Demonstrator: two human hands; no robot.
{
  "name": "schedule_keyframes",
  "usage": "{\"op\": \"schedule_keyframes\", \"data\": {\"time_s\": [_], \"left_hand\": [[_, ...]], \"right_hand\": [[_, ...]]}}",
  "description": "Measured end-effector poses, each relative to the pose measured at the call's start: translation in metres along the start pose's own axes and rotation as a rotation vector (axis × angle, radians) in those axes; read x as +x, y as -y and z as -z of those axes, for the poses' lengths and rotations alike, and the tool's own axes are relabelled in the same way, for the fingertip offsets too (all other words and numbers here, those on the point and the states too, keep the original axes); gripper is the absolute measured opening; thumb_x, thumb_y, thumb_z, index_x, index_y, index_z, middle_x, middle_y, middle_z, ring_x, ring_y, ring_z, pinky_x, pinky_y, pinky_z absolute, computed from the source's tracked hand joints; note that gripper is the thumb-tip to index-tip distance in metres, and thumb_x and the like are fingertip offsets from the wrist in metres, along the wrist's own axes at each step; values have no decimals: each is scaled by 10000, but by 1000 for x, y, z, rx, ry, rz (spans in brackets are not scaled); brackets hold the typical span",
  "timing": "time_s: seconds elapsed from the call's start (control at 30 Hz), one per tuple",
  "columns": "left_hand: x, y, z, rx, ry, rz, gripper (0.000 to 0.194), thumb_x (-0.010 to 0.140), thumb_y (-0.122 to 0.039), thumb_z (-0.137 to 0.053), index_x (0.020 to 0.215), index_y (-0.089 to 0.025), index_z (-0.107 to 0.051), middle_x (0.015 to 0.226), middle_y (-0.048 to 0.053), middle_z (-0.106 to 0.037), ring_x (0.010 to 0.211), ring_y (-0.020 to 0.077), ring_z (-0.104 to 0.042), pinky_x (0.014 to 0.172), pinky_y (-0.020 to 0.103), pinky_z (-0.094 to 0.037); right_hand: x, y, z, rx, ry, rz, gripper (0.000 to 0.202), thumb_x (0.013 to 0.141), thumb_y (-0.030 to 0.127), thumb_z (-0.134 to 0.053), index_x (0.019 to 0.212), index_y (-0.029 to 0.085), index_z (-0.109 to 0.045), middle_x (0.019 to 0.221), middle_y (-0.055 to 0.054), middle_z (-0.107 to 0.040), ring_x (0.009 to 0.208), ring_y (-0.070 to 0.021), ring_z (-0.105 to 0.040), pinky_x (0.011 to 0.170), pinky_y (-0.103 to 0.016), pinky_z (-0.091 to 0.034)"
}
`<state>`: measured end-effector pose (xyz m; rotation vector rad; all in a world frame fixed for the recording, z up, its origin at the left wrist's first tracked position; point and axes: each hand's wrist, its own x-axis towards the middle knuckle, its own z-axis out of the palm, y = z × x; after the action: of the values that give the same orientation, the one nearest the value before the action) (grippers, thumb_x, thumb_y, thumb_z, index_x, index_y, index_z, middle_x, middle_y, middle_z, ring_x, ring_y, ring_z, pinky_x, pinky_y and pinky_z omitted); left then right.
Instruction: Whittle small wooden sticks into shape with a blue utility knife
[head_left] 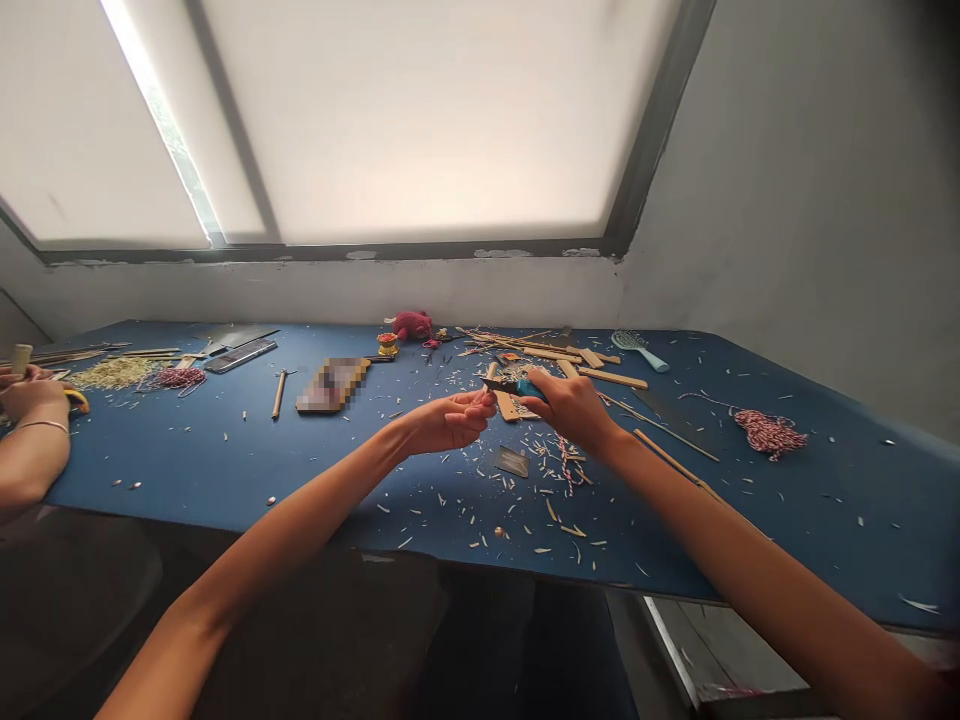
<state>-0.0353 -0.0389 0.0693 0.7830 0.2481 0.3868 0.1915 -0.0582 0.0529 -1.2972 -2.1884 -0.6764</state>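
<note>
My right hand is wrapped around the teal handle of a craft knife. Its dark blade points left, close to the fingertips of my left hand. Those fingers are pinched together, palm partly up; whatever they grip is too small to make out. Just behind and below the blade lie flat wooden pieces. Pale shavings are scattered over the blue table under both hands. A small clear-grey rectangle and a red-and-white string lie nearer to me.
A bundle of red-and-white string and a mint hairbrush lie right. Wooden strips and a dark red plush toy are farther back. Leftward are a small hammer, a phone and another person's hand.
</note>
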Motion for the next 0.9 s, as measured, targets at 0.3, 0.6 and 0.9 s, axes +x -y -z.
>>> {"op": "schedule_keyframes", "data": {"time_s": [0.3,0.6,0.9], "left_hand": [[4,1,2,-105,-51,37,211,874,-15,-361,769,-124,-508,585,-45,-379,361,-14,-285,339,51,-247],[8,-1,11,-176,-25,60,148,858,-20,-421,784,-120,-502,589,-49,-356,356,-20,-314,333,57,-244],[8,-2,15,-232,-39,58,163,877,-33,-380,817,-138,-489,597,-44,-384,357,-7,-339,341,65,-280]], "right_hand": [[0,-18,-8,-84,-7,45,630,878,642,-162,827,153,-557,672,-53,-643,606,-153,-578,531,-245,-179],[3,-24,-7,-141,11,34,686,858,667,-129,852,143,-573,692,-70,-651,611,-161,-583,523,-242,-162],[7,-26,-5,-193,-26,34,706,846,681,-126,824,145,-585,632,-53,-619,571,-145,-560,496,-252,-159]]}}
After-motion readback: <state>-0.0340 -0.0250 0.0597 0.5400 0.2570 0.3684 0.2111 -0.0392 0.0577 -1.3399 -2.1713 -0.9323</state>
